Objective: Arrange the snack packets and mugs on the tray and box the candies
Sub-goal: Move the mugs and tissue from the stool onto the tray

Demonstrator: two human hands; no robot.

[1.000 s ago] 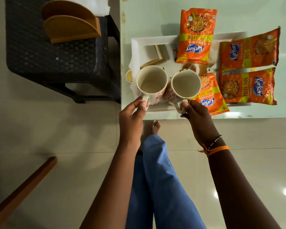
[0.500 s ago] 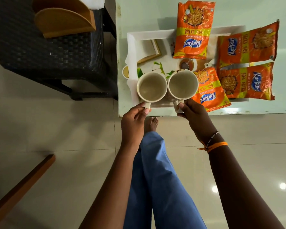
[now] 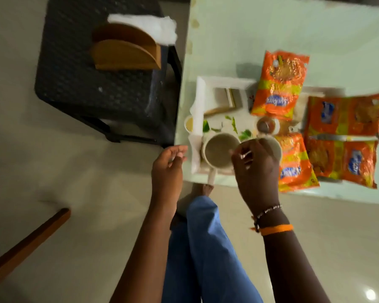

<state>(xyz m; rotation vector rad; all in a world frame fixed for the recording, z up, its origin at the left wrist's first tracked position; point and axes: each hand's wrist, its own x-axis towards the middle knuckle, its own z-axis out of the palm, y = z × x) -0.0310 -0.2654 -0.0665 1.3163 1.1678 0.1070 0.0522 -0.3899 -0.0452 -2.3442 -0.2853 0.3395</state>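
Note:
Two cream mugs stand side by side at the near edge of the white tray [image 3: 200,99]. The left mug [image 3: 219,152] is in full view, its handle pointing toward me. My right hand [image 3: 256,167] hovers over the right mug [image 3: 276,147] and hides most of it; its fingers are loosely curled and I see nothing in them. My left hand [image 3: 169,165] hangs left of the tray, off the handle, holding nothing. Several orange snack packets lie on and around the tray: one at the back [image 3: 280,84], one by the right mug [image 3: 293,165], two on the right [image 3: 346,114]. The frame is blurred.
A small round container [image 3: 267,125] and a pale box [image 3: 225,101] sit in the tray. A little cup [image 3: 188,124] stands just left of it on the glass table [image 3: 271,29]. A black wicker stool [image 3: 101,68] holds a wooden napkin holder [image 3: 125,51].
Both hands have let go of the mug handles. The left hand drew back to the left; the right hand rose over the right mug. The view has shifted and blurred.

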